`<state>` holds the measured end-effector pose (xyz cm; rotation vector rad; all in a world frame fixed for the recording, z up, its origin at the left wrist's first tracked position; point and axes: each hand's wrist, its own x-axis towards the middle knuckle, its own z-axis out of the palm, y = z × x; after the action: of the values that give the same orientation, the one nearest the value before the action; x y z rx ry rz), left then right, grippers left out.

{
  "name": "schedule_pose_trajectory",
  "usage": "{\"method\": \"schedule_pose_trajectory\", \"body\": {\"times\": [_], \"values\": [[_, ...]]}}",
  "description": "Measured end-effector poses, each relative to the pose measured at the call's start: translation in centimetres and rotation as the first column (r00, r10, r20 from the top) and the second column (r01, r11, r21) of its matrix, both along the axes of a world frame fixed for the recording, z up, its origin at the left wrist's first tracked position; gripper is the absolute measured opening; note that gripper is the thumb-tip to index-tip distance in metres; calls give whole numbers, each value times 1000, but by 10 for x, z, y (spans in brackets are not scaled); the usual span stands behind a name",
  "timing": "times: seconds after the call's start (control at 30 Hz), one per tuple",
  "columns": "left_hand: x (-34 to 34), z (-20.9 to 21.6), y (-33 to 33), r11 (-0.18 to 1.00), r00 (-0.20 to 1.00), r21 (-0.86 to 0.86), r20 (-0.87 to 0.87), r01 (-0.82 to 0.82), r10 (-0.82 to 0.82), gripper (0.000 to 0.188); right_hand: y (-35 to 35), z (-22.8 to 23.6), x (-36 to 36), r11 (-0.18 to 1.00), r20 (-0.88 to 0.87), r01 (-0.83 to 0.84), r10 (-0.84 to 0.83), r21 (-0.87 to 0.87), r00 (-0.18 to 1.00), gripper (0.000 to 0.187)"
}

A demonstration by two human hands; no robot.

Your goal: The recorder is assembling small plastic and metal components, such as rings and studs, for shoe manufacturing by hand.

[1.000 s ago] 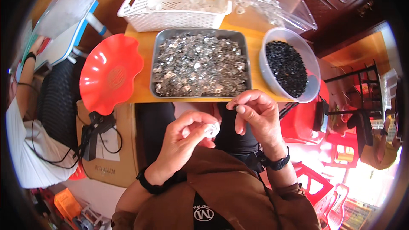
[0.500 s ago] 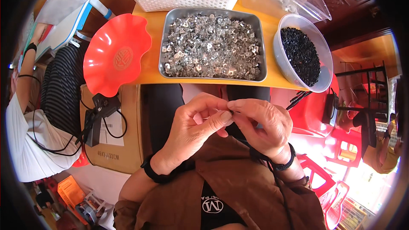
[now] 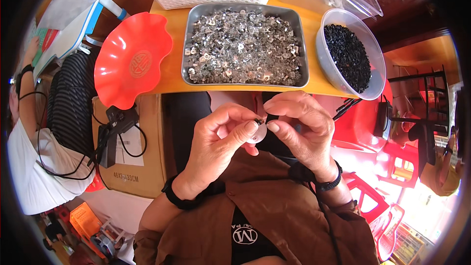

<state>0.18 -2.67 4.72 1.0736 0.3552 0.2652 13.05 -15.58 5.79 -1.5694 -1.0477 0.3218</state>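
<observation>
Mid-frame, I see left fingers point(image 3: 250, 128) pinching a pale disc point(image 3: 257, 136), presumably steadying it; right fingers point(image 3: 274, 127) slightly parted, hold unclear.

One held disc point(image 3: 257, 135), one metal tray point(image 3: 245, 7)

The left hand point(image 3: 216, 135) pinches with thumb point(image 3: 240, 133) and forefinger point(image 3: 230, 111); the right hand point(image 3: 311, 132) faces it, fingers point(image 3: 297, 110) curled and near, forearms point(image 3: 161, 212) angled inward.

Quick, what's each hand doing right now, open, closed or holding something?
Left hand: closed, holding a small round pale disc.
Right hand: curled beside the disc; whether it grips anything cannot be told.
</observation>
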Motion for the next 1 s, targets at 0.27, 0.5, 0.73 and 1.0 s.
{"method": "schedule_pose_trajectory", "body": {"times": [0.27,0.5,0.73,1.0], "values": [[-1,0,1,999,999,7,6,52,-52,17,5,-4,-1,992,-45,-92,96,92,994,17],[-1,2,-1,997,997,-36,22,72,-71,17,2,-4,-2,993,24,-56,54,102,998,19],[-3,0,1,995,996,-56,11,86,-86,17,2,-6,-2,991,24,-109,107,76,994,15],[-3,1,2,995,996,-40,5,86,-86,18,4,-5,-2,993,27,-104,103,57,994,16]]}}
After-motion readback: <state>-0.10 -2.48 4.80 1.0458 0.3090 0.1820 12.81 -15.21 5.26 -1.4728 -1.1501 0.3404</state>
